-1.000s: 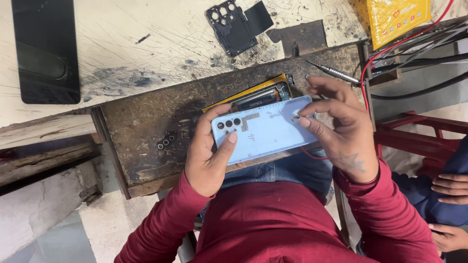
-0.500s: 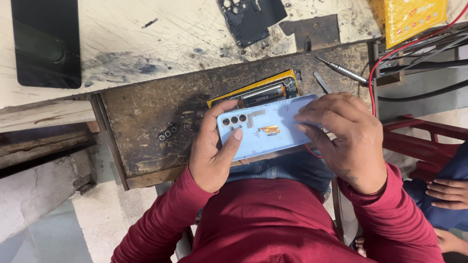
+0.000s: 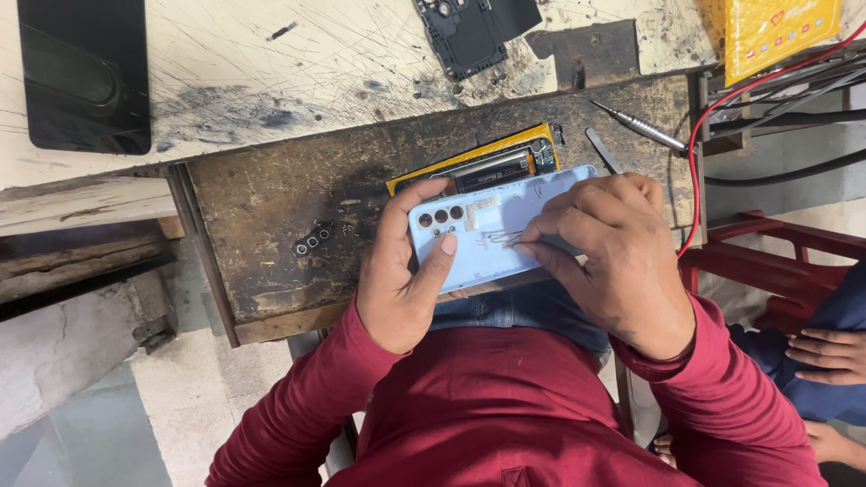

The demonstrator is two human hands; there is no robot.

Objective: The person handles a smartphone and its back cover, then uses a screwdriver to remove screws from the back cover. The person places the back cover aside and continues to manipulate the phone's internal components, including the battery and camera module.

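On a scratched, dark wooden bench (image 3: 289,194), the left hand (image 3: 406,271) grips a pale blue plastic phone back cover (image 3: 492,230) at centre; the right hand (image 3: 613,248) pinches something on it; a black-and-yellow opened phone body (image 3: 487,162) at twelve o'clock

The right hand (image 3: 606,257) has slid from the pale blue back cover's (image 3: 492,236) three o'clock edge toward its middle, fingertips now pinching there. The orange patch seen earlier on the cover is hidden. The left hand's (image 3: 406,271) thumb has crept nearer the lenses.
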